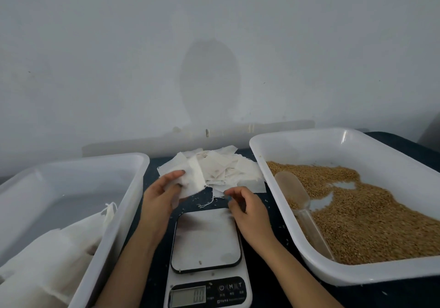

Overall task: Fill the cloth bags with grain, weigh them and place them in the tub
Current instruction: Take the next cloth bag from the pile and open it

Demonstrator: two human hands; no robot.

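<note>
Nearest me, the kitchen scale sits on the dark table; its steel platform carries only a stray kernel or two, and I read the display as zeros, though the digits are soft. My forearms reach over it from the bottom edge.

To my left, the white tub holds several filled bags heaped in its near corner. The frame cuts them off low and left, so I cannot count them.

My left hand grips an empty cloth bag, thumb on top, fingers curled beneath it. My right hand is loosely curled just beside it; it seems to pinch the bag's drawstring, but I cannot tell whether it holds anything.

To my right, the white tray carries golden grain, with bare patches of floor showing through. A clear plastic scoop lies in it, bowl partly loaded, handle toward me along the near wall.

Beyond my hands, the pile of empty bags lies between the two containers, overlapping too much to count. Loose kernels dot the table near the scale.
</note>
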